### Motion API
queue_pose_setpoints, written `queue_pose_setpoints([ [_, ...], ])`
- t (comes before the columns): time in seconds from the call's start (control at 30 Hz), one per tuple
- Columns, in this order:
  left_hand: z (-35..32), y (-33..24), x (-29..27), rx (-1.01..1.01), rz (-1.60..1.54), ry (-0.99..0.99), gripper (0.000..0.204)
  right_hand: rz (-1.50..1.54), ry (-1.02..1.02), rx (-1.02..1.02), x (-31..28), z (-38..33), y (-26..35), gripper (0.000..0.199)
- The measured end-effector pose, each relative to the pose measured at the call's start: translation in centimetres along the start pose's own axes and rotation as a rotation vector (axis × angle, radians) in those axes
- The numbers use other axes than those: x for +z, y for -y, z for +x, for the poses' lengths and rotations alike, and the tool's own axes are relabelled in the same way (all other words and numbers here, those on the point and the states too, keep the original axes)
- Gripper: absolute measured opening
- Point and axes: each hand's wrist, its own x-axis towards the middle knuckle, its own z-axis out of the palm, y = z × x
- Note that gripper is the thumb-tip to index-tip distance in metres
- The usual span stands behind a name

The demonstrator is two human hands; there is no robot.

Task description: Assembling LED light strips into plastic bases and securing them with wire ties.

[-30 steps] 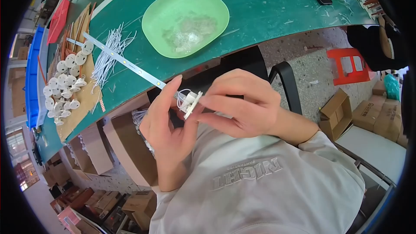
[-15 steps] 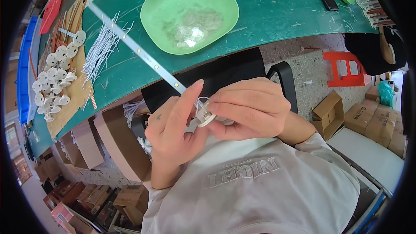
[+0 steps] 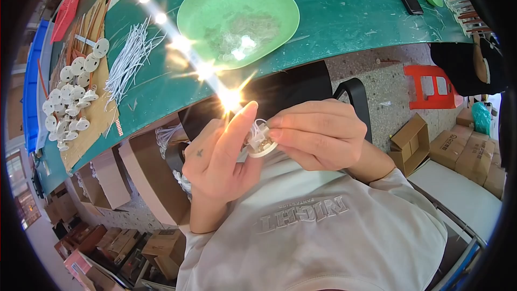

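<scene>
A narrow LED strip (image 3: 186, 51), its bulbs glowing bright, slants up and left over the green table from my left hand (image 3: 218, 156). At its lower end sits a round white base (image 3: 265, 149) with its inside showing small parts and a thin white wire. The fingers of my left hand close around the strip's lower end and the base. My right hand (image 3: 326, 134) pinches at the base's right side, by the wire; its fingertips partly hide what they grip.
A green bowl (image 3: 293, 16) of small clear pieces stands on the green table (image 3: 344, 16). To its left lie a bundle of white wires (image 3: 132, 56) and several round white bases (image 3: 70, 91) on cardboard. Right: a red stool (image 3: 431, 102), cardboard boxes (image 3: 458, 151) and another person's arm (image 3: 479, 59).
The LED strip was dark half a second ago and now shines. My right hand has shifted slightly, and its thumb no longer shows under the base, whose inside is more visible.
</scene>
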Motion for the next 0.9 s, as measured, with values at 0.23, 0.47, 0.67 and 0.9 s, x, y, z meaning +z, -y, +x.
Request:
queue_pose_setpoints([
  [0.23, 0.4, -0.8, 0.1, 0.067, 0.007, -0.015, 0.049, -0.045, -0.042, 0.057, -0.2, 0.2, 0.9, 0.024],
  [0.47, 0.1, 0.5, 0.3, -0.018, -0.088, -0.078, 0.049, -0.083, -0.019, -0.064, -0.1, 0.2, 0.4, 0.025],
  [0.67, 1.2, 0.7, -0.5, -0.017, -0.074, 0.034, 0.037, -0.097, -0.002, -0.074, 0.1, 1.2, -0.2, 0.023],
  [0.9, 1.5, 2.2, -0.8, 0.032, -0.116, 0.005, 0.037, -0.012, 0.031, -0.088, 0.6, 2.7, -1.3, 0.022],
])
